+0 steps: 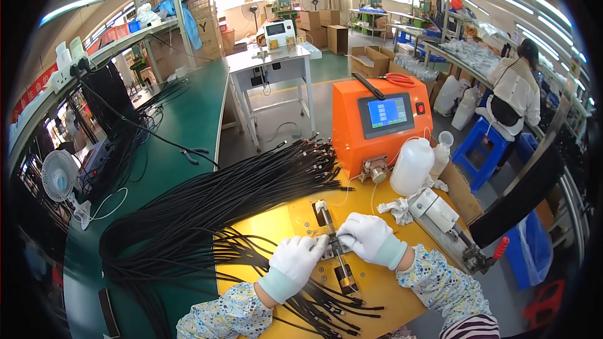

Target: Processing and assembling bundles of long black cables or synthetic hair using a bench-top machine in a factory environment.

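Both my hands wear white gloves and meet over a small metal clamping fixture point(339, 248) on the yellow work plate point(389, 289). My left hand point(295, 260) is closed in a pinch at the fixture's left side, on what looks like a thin black cable. From the right, my right hand point(367, 236) pinches close to the same spot, and its fingertips hide whatever is between them. A big bundle of black cables point(207, 191) loops round on the left, connector ends toward the orange machine. More black cable ends point(326, 304) lie below my left wrist.
Behind the fixture stands an orange machine point(352, 113) with a screen. White bottles point(412, 166) and a red-handled toggle clamp point(480, 254) are at the right. Pliers point(193, 154) and a small fan point(59, 176) rest on the green table point(182, 132). A person point(515, 88) sits farther right.
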`<state>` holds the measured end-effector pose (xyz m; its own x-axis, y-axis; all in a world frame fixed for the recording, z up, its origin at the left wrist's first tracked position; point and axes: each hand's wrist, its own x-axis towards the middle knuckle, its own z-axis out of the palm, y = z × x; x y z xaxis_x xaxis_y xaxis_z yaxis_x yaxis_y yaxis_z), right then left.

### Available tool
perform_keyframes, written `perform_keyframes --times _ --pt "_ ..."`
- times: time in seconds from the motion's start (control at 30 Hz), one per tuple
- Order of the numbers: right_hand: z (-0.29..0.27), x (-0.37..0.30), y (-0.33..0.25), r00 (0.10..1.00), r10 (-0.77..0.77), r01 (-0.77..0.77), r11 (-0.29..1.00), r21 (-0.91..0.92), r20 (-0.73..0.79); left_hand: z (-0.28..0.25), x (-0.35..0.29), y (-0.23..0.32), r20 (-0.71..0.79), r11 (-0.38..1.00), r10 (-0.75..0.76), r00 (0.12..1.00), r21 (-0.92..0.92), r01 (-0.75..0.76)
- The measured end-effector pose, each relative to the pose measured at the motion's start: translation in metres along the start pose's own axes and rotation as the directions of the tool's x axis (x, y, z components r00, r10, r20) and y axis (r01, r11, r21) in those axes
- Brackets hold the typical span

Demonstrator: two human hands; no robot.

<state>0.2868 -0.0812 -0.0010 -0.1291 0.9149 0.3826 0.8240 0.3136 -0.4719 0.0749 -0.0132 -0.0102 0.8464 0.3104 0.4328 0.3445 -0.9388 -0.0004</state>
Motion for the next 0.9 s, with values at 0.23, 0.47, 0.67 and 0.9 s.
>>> perform_keyframes --times 0.23,0.47,0.67,0.9 --pt "-0.015 0.066 0.019 0.993 -0.119 0.097 0.906 -0.412 -0.028 -0.003 0.004 0.002 0.094 0.986 0.066 0.993 0.147 -0.080" --pt "0.038 0.144 0.033 0.979 0.012 0.136 0.710 -0.691 0.206 0.000 0.005 0.007 0.062 0.979 0.079 0.995 0.183 -0.089" --pt "0.037 0.160 0.046 0.943 -0.055 0.293 0.608 -0.738 0.328 -0.002 0.006 0.005 0.057 0.981 0.081 0.995 0.170 -0.090" --pt "-0.007 0.142 0.013 0.949 -0.316 0.231 0.714 -0.661 -0.010 -0.002 -0.001 -0.004 0.049 0.992 0.063 0.997 0.107 -0.068"
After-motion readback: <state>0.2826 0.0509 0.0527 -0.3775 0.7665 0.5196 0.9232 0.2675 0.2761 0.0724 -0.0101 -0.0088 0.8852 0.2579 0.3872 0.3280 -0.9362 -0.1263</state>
